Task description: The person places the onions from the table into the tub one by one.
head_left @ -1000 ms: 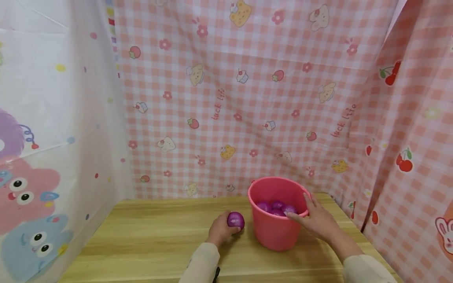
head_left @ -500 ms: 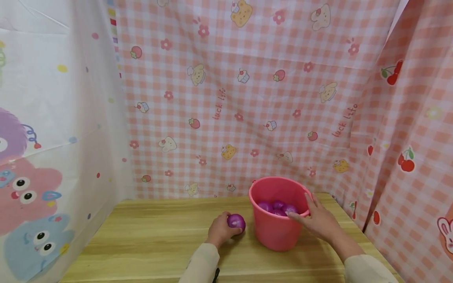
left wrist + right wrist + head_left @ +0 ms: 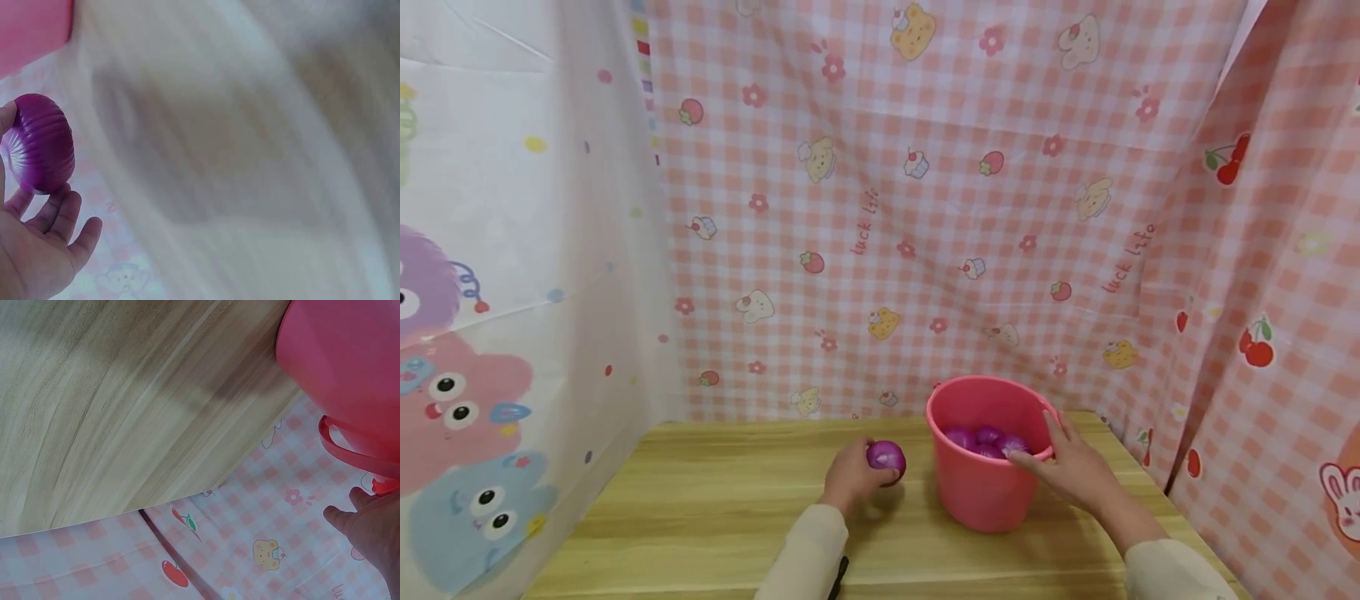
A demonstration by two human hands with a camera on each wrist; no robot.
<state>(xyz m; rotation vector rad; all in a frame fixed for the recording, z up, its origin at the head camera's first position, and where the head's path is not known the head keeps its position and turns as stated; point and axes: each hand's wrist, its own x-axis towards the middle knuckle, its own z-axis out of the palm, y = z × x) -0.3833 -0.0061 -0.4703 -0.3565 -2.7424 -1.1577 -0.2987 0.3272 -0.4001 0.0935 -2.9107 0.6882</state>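
In the head view a purple onion (image 3: 887, 461) is pinched between the thumb and fingers of my left hand (image 3: 852, 475), left of a pink bucket (image 3: 983, 500). A shadow falls on the table beneath it. The left wrist view shows the ribbed side of this onion (image 3: 47, 144), with the other fingers spread below. My right hand (image 3: 1078, 467) holds the bucket's right rim, thumb over the front edge and fingers farther back. Several purple onions (image 3: 961, 438) lie inside the bucket. The right wrist view catches the bucket's handle (image 3: 356, 456) hanging outside, close to my fingertips.
The bucket stands upright on a wood-grain table (image 3: 722, 492), toward its right side. A pink checked curtain (image 3: 850, 333) hangs behind the table's back edge. A white printed curtain (image 3: 595, 250) is at the left, and another checked curtain (image 3: 1262, 433) closes the right side.
My left hand has moved a little to the left and away from me with the onion, farther from the bucket. The right hand has stayed at the rim.
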